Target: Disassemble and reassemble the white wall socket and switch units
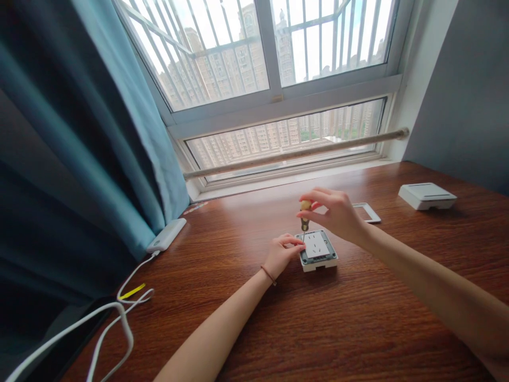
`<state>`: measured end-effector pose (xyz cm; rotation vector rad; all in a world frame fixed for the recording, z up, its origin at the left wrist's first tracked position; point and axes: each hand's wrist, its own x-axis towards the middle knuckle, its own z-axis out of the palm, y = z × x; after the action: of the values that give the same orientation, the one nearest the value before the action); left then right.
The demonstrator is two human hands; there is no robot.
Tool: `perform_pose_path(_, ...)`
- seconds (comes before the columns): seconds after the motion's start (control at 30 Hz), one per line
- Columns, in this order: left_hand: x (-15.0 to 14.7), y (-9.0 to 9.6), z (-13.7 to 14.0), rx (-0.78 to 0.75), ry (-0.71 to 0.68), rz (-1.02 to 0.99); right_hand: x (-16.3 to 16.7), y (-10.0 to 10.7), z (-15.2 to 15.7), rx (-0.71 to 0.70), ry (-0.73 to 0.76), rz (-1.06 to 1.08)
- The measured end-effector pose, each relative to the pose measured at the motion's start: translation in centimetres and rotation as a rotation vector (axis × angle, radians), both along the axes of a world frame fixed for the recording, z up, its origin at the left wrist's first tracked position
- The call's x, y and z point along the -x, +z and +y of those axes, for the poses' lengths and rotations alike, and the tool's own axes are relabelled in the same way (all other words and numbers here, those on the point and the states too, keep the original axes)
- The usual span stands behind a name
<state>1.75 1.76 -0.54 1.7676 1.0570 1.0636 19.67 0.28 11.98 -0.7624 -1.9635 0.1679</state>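
A wall socket (317, 245) with a white face and a dark frame sits on a white mounting box on the wooden table. My right hand (332, 209) grips a short screwdriver (305, 216) by its yellowish and dark handle, held upright. The screwdriver's shaft points down at the socket's left side. Close by the tip, my left hand (282, 252) has its thumb and fingers pinched together at the socket's left edge. Whatever lies between those fingertips is too small to make out.
A white rectangular frame (369, 212) lies behind my right wrist. Farther right stands another white box (427, 196). At the left are a white power strip or adapter (167, 235), a white cable (126, 323) with a yellow tie (132, 291), and a blue curtain (131, 132).
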Motion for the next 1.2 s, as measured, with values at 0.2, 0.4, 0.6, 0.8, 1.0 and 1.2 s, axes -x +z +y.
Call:
perform_pose_path(0.2, 0.1, 0.3, 0.0, 0.034, -0.017, 0.007, 0.8, -0.9, 0.0, -0.039, -0.019, 0.067)
perform_pose_path(0.4, 0.6, 0.6, 0.4, 0.112, -0.141, 0.027, 0.0, 0.2, 0.0, 0.023, 0.14, -0.025)
perform_pose_path(0.6, 0.9, 0.4, 0.7, 0.14, -0.226, 0.029, -1.3, 1.0, 0.4, 0.213, 0.277, -0.036)
perform_pose_path(0.8, 0.9, 0.3, 0.7, 0.144, -0.234, 0.027, -0.3, 0.0, 0.3, 0.043, -0.188, 0.018)
perform_pose_path(1.0, 0.9, 0.2, 0.8, 0.15, -0.227, 0.03, 0.9, -1.4, 0.7, 0.088, -0.001, 0.186)
perform_pose_path(1.2, 0.9, 0.3, 0.7, 0.164, -0.229, 0.029, -0.1, -1.4, 1.9, 0.262, 0.151, 0.277)
